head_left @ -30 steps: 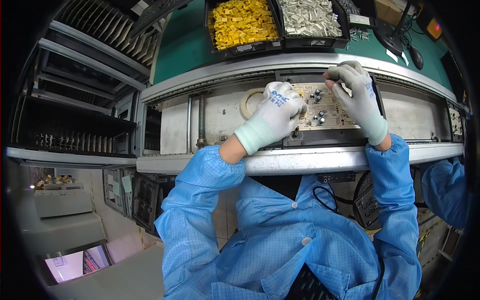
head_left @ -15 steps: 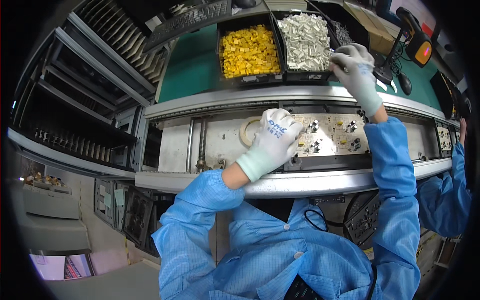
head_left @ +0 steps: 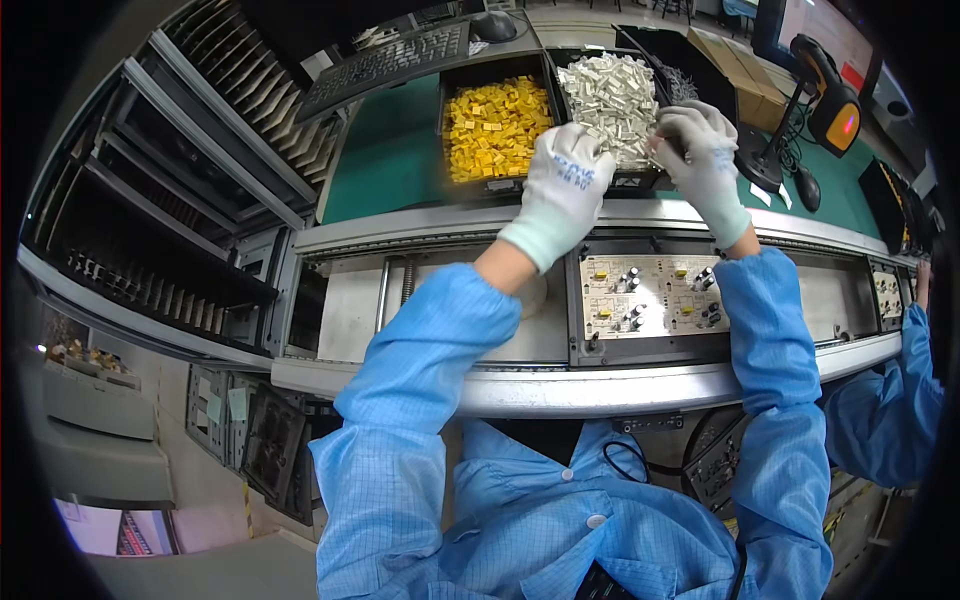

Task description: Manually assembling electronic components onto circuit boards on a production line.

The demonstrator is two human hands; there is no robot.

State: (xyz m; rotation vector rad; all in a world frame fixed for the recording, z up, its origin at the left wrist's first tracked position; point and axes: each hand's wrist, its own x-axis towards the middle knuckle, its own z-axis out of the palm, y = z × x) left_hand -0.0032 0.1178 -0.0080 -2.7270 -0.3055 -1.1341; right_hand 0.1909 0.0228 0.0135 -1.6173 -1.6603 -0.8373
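My left hand point(head_left: 570, 185), in a white glove, is over the front of the yellow-part bin and white-part bin, fingers bent inward. My right hand point(head_left: 700, 150), also gloved, hovers by the right front corner of the white-part bin, fingers curled together. Whatever either hand holds is too small or hidden to name. Small yellow block-shaped components point(head_left: 497, 130) fill one black bin; white, silvery components point(head_left: 612, 95) fill the other. Below the hands, a tan circuit board point(head_left: 655, 297) with yellow blocks and black capacitors lies in a dark carrier point(head_left: 650, 352) on the conveyor.
A metal rail point(head_left: 600, 390) runs along the conveyor's near side. Behind the bins are a keyboard point(head_left: 385, 68) and a cardboard box point(head_left: 740, 80). A barcode scanner point(head_left: 835, 100) stands right. Slotted racks point(head_left: 165, 260) stand left; another person's blue sleeve point(head_left: 885, 420) shows right.
My left hand has left the circuit board's left edge and moved up to the bins. My right hand stays near the white-part bin. The view has tilted up slightly.
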